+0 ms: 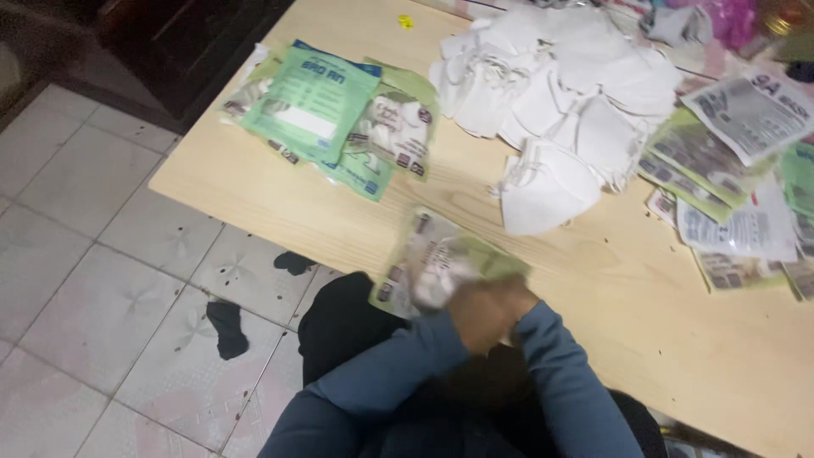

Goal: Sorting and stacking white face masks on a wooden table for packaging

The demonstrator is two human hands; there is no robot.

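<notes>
Seemingly, a packet (pixel 437 263) is gripped between both hands at the table (pixel 593 288) edge, over the lap; motion blur hides which fingers close on it. Right hand (pixel 500 307) and left hand (pixel 471 315) are bunched together, forearms converging. The pouch would best be held flat and firm. Beyond the fingers lie loose masks (pixel 560 93); up-left, filled packets (pixel 326 110).

blue long sleeves (pixel 407 373), dark trousers (pixel 339 326), seemingly black.
</notes>
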